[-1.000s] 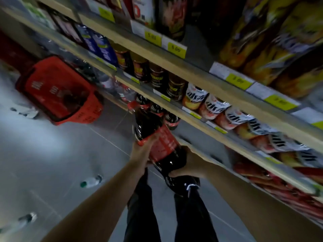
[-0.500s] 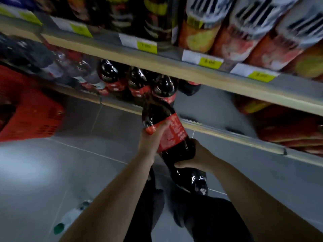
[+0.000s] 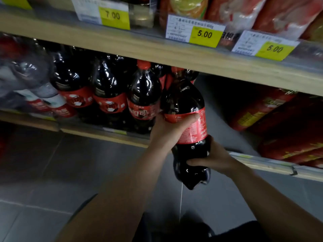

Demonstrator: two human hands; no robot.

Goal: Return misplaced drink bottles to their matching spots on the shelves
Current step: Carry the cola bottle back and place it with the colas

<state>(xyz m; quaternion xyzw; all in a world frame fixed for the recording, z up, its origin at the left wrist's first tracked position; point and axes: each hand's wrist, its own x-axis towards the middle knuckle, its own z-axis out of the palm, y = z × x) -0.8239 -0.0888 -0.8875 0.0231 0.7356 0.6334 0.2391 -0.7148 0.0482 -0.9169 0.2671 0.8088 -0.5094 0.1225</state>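
A large dark cola bottle (image 3: 185, 102) with a red label is held tilted, its cap end under the edge of the wooden shelf (image 3: 157, 49) above. My left hand (image 3: 167, 130) grips it around the label. My right hand (image 3: 215, 158) grips it near the base. Its neck sits just right of a row of matching cola bottles (image 3: 143, 96) standing on the lower shelf (image 3: 97, 131).
Red packaged goods (image 3: 286, 123) lie on the lower shelf to the right, with a bare gap between them and the cola row. Yellow price tags (image 3: 203, 34) line the upper shelf edge. Clear bottles (image 3: 26, 75) stand at far left. Grey floor tiles (image 3: 52, 172) are below.
The view has closed in on the lower shelf. The held bottle has moved up and forward until its neck reaches the cola row. Both hands keep the same grip.
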